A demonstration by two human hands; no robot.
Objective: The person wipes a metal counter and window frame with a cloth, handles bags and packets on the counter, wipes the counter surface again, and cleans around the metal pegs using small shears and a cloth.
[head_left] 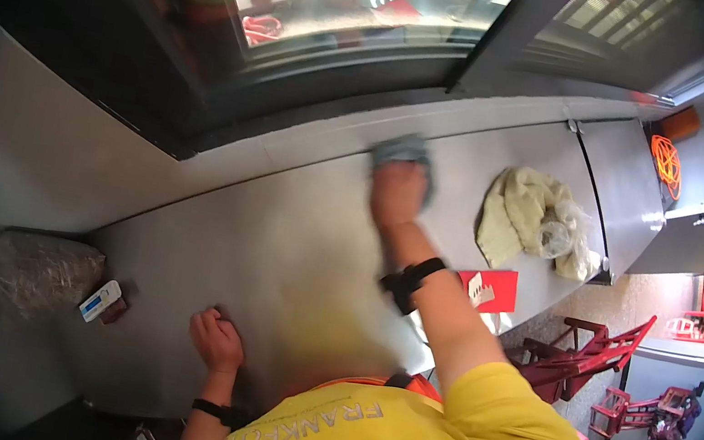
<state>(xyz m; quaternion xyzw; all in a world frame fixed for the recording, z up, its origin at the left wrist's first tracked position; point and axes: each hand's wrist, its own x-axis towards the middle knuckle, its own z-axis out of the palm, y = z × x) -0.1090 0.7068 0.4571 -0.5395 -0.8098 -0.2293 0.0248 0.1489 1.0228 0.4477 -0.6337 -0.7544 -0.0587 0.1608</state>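
Note:
My right hand [398, 195] presses a dark grey cloth [403, 149] onto the grey tabletop [211, 235], close to its far edge under the window. The fingers are closed over the cloth and partly blurred. My left hand [215, 342] rests on the near left part of the tabletop, fingers curled in, with nothing showing in it. Left of that hand lies a small white and blue packet [100, 301] beside a brownish item. A dull reflection shows on the grey surface between my hands.
A cream cloth [514, 211] and clear plastic [557, 239] lie on the right, near a red card [497, 290]. A filled clear bag [39, 274] sits far left. The window [377, 3] borders the back. Red chairs [574, 357] stand right; an orange cable [665, 166] is beyond.

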